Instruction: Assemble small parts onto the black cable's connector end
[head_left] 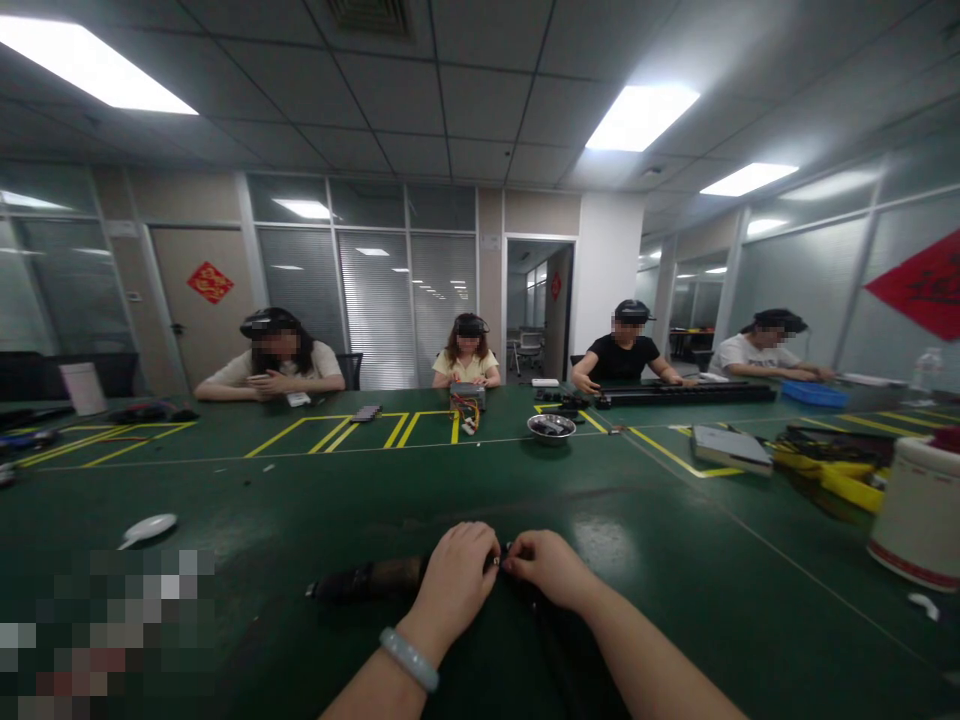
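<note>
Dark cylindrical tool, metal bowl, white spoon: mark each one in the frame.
Dark cylindrical tool [373, 580]: head view, middle of its visible body.
Metal bowl [551, 438]: head view, near outer wall, below the rim.
White spoon [155, 525]: head view, on its broad end.

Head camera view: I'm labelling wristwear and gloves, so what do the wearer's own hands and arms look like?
The left hand has no glove; on its wrist sits a smooth, rounded, pale grey-green bangle. The right hand is also gloveless, with nothing visible worn on its wrist. No sleeves show on either side.
</note>
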